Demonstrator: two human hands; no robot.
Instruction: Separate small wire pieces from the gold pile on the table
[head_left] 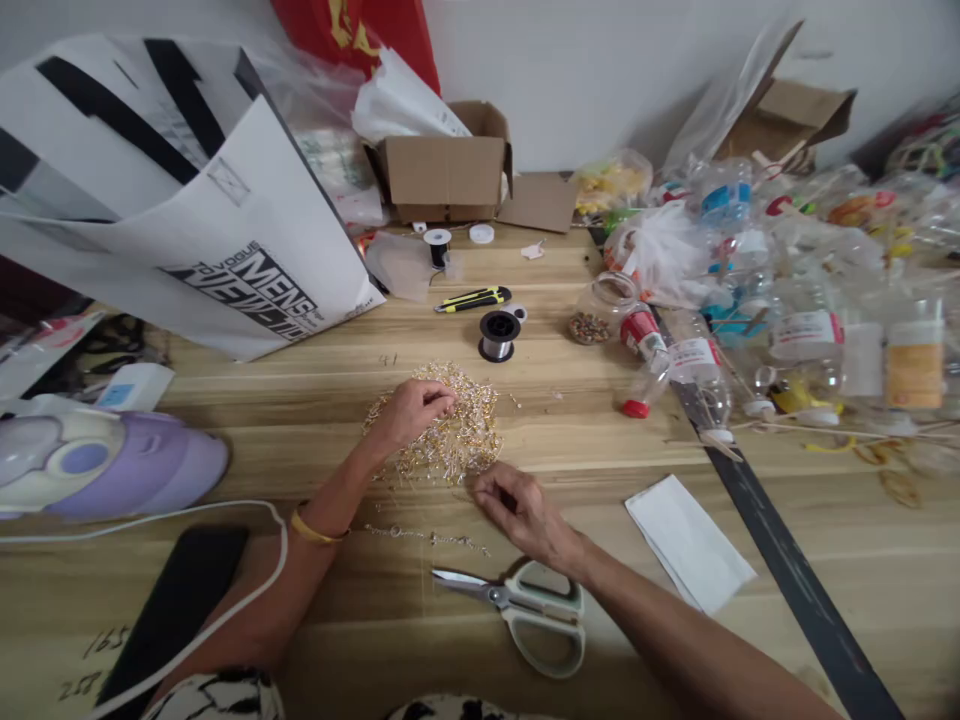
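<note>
Near the middle of the wooden table [750,450] lies one loose heap of thin gold and silver pins [469,440], a glittery tangle. The left hand [412,410] rests on it, fingertips pinched together on some pins. The right hand [517,505] is curled shut at the heap's near edge; whether it holds a pin cannot be told. One fine beaded strand [427,537] lies between the forearms, and one pair of pale-handled scissors [525,600] towards the near edge. Two spools of wire [499,335] stand beyond the heap, beside one yellow-and-black utility knife [472,299]. One glass jar [596,315] on its side holds brown beads. At the far edge, one open cardboard box [446,170] holds white paper.
</note>
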